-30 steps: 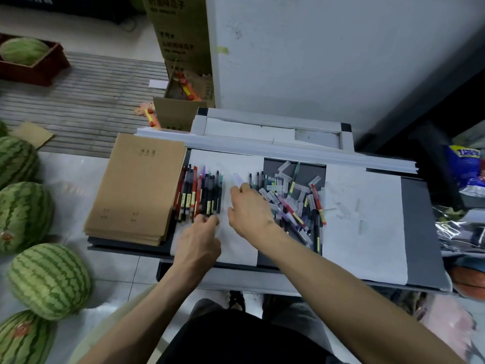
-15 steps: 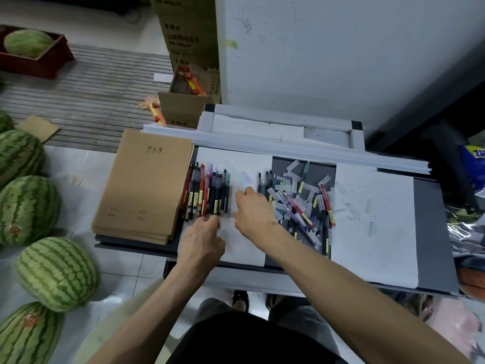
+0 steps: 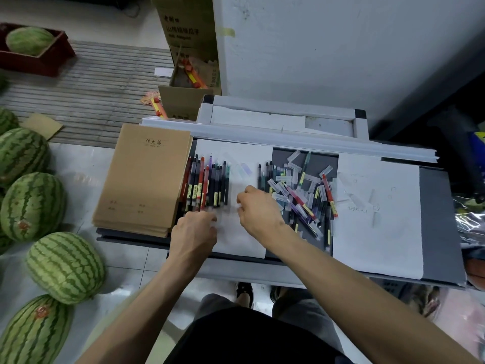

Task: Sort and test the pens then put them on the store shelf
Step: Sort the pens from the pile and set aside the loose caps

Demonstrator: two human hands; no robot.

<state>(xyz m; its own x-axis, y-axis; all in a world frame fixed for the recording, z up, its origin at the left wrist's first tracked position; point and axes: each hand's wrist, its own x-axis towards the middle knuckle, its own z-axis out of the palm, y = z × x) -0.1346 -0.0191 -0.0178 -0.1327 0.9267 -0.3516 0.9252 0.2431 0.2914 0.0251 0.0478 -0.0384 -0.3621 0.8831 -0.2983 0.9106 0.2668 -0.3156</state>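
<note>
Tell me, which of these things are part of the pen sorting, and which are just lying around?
Part of the job: neat row of pens; jumbled pile of pens and caps; white paper sheet under the row; left hand and right hand working between the two.

Just lying about: stack of brown notebooks; watermelons; open cardboard box.

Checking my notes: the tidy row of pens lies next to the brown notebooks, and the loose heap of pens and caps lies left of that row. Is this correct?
Not quite. In the head view the loose heap lies right of the tidy row, which is next to the brown notebooks.
</note>
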